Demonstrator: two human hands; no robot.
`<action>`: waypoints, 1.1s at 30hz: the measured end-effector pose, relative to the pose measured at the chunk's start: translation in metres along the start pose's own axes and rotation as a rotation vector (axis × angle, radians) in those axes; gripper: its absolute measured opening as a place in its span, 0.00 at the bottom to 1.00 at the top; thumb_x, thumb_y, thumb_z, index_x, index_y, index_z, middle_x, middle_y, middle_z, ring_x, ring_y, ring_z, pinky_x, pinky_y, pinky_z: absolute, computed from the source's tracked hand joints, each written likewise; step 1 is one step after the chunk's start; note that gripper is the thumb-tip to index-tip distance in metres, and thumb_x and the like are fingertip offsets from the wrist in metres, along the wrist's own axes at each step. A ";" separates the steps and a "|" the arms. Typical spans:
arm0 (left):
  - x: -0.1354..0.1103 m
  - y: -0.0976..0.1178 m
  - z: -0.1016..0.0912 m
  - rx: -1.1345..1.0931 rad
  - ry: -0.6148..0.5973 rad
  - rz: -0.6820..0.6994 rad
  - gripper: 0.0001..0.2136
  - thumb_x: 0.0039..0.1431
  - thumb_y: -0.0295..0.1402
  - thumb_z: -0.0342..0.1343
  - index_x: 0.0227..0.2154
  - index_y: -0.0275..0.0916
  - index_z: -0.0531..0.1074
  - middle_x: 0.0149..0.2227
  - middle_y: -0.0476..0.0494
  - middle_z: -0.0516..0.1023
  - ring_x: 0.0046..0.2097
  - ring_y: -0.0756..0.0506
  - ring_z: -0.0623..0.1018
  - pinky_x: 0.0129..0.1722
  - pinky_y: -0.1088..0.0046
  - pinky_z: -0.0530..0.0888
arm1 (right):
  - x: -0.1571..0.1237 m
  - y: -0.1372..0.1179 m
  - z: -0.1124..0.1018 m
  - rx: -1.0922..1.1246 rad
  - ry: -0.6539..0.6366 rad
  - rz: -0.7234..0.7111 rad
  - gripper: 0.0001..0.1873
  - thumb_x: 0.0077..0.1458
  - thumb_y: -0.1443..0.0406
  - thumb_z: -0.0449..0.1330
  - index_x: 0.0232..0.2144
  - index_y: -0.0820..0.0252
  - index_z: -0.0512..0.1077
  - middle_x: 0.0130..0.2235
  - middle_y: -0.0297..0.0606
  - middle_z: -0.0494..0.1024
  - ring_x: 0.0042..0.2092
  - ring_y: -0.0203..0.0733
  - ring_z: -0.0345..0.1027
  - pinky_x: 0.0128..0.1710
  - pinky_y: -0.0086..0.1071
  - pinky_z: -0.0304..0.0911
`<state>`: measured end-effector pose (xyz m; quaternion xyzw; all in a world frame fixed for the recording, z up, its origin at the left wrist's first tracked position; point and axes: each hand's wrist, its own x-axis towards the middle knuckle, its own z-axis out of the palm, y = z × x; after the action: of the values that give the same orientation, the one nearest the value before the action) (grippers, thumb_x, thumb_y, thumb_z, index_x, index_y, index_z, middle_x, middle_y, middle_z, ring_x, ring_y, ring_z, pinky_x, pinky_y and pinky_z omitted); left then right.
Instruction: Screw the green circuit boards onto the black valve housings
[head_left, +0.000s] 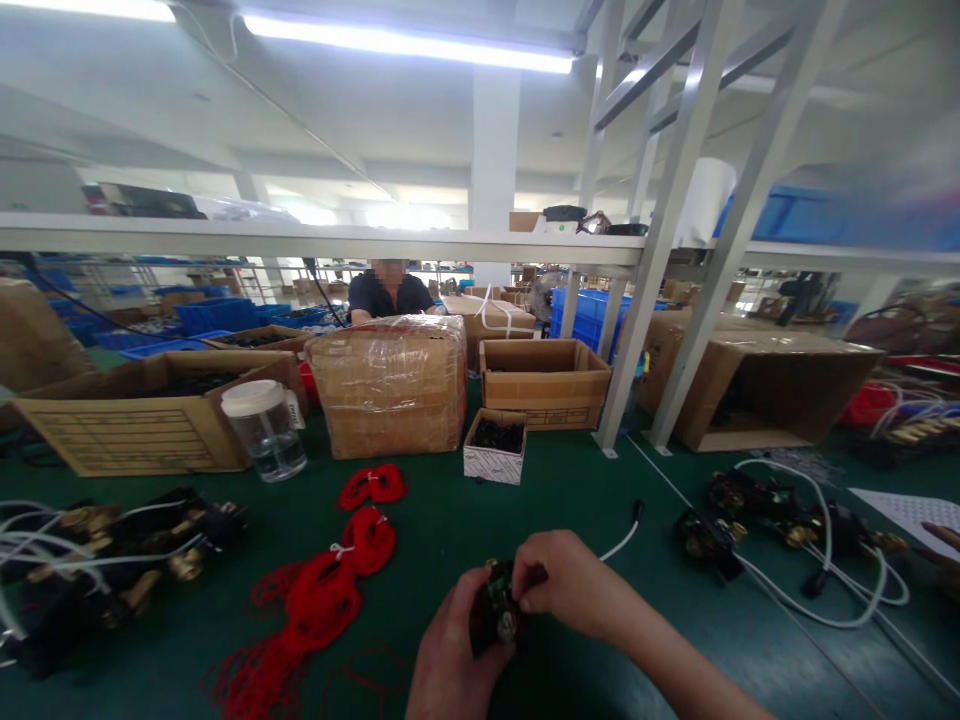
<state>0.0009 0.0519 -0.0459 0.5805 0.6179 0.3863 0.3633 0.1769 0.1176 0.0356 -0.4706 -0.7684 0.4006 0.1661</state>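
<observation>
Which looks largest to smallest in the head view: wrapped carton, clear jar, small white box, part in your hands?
1. wrapped carton
2. clear jar
3. small white box and black part, held by left hand and right hand: alike; the part is nearer the camera, so unranked.

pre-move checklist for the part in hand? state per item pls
1. Grip: left hand cups the black part from below, right hand pinches its top. Ok.
2. Part in view: fingers cover most of it. Not ok.
3. White cable: lies loose on the green mat behind the right hand, no tangle. Ok. Whether it is joined to the part: cannot tell.
4. Red tie bundles: on the mat, left of the hands. Ok.
5. Small white box: upright, open, black pieces inside. Ok.
6. Clear jar: upright, lid on. Ok.
</observation>
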 end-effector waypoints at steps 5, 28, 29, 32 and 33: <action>0.000 0.001 0.001 0.009 0.015 0.011 0.28 0.46 0.24 0.59 0.53 0.45 0.70 0.50 0.45 0.82 0.50 0.41 0.82 0.48 0.67 0.78 | 0.001 -0.014 -0.002 -0.161 -0.026 -0.092 0.14 0.42 0.81 0.60 0.22 0.59 0.78 0.32 0.32 0.73 0.34 0.36 0.67 0.36 0.27 0.58; -0.006 -0.003 0.004 -0.078 0.040 0.013 0.28 0.46 0.21 0.59 0.52 0.50 0.72 0.49 0.50 0.83 0.50 0.43 0.82 0.53 0.65 0.77 | -0.030 0.041 0.059 0.348 0.309 0.128 0.02 0.49 0.68 0.57 0.27 0.56 0.70 0.27 0.31 0.75 0.31 0.40 0.71 0.32 0.28 0.62; -0.007 -0.001 0.004 -0.078 0.037 0.015 0.28 0.46 0.21 0.59 0.52 0.50 0.72 0.49 0.50 0.82 0.50 0.43 0.82 0.53 0.65 0.77 | -0.030 0.042 0.060 0.352 0.304 0.141 0.01 0.49 0.67 0.58 0.27 0.56 0.70 0.26 0.31 0.75 0.31 0.40 0.70 0.31 0.29 0.62; -0.007 0.002 0.003 -0.041 0.038 0.016 0.27 0.47 0.22 0.57 0.52 0.50 0.72 0.49 0.48 0.82 0.50 0.42 0.81 0.53 0.64 0.77 | -0.031 0.044 0.061 0.403 0.293 0.176 0.02 0.47 0.65 0.59 0.26 0.56 0.69 0.25 0.31 0.74 0.29 0.40 0.69 0.30 0.29 0.61; -0.007 0.003 0.003 -0.026 0.040 0.023 0.27 0.48 0.22 0.57 0.52 0.49 0.72 0.50 0.47 0.81 0.50 0.42 0.81 0.53 0.63 0.77 | -0.031 0.044 0.061 0.442 0.286 0.188 0.03 0.47 0.64 0.60 0.26 0.56 0.69 0.24 0.30 0.74 0.28 0.40 0.69 0.29 0.29 0.61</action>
<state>0.0053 0.0451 -0.0442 0.5752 0.6132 0.4097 0.3539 0.1798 0.0734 -0.0332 -0.5441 -0.5840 0.5015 0.3337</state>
